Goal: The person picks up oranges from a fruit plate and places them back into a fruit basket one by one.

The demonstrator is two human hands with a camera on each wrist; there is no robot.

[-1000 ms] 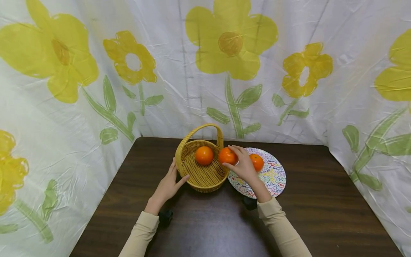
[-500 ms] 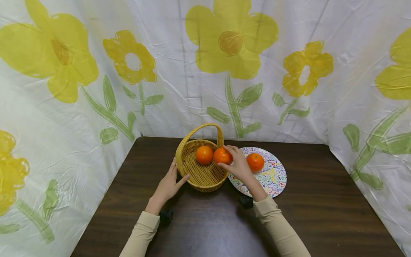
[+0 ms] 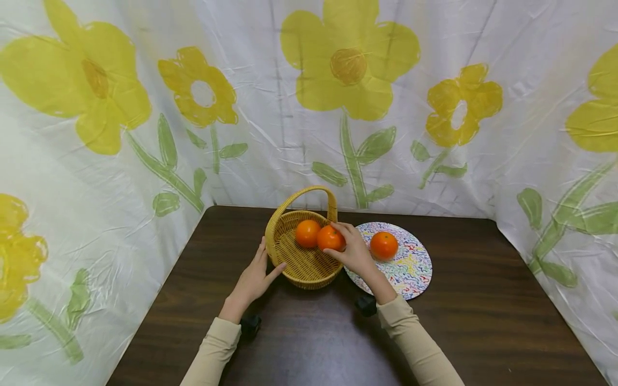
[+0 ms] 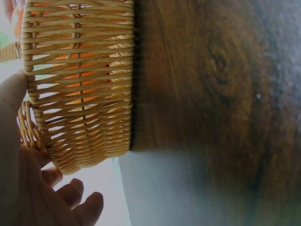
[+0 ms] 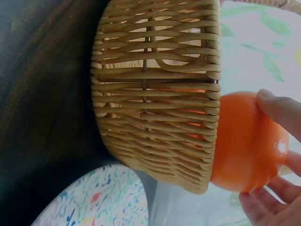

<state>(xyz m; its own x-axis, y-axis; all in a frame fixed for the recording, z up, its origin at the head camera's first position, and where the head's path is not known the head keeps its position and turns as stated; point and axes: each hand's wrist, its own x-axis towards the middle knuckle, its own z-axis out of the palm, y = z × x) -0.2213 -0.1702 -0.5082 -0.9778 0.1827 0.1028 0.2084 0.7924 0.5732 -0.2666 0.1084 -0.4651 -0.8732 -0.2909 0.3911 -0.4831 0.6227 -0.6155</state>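
Note:
A yellow wicker basket [image 3: 309,281] with an arched handle stands on the table. My left hand [image 3: 252,276] holds its left side, thumb at the near rim and fingers along the outer wall; in the left wrist view, two fingers [image 4: 89,207] extend past the weave. One orange [image 3: 306,234] lies inside the basket. My right hand [image 3: 356,251] grips a second orange [image 3: 330,238] between thumb and fingers at the basket's right rim. In the right wrist view this held orange [image 5: 249,141] shows partly above the rim, the weave hiding its lower part.
A round plate [image 3: 410,273] with a colourful squiggle pattern lies right of the basket and bears another orange [image 3: 384,246]. Behind the dark wooden table [image 3: 483,300] hangs a white curtain [image 3: 260,161] with yellow flowers.
My right hand has carried its orange left from beside the plate, over the basket's right rim, close to the orange inside. The left hand stays on the basket.

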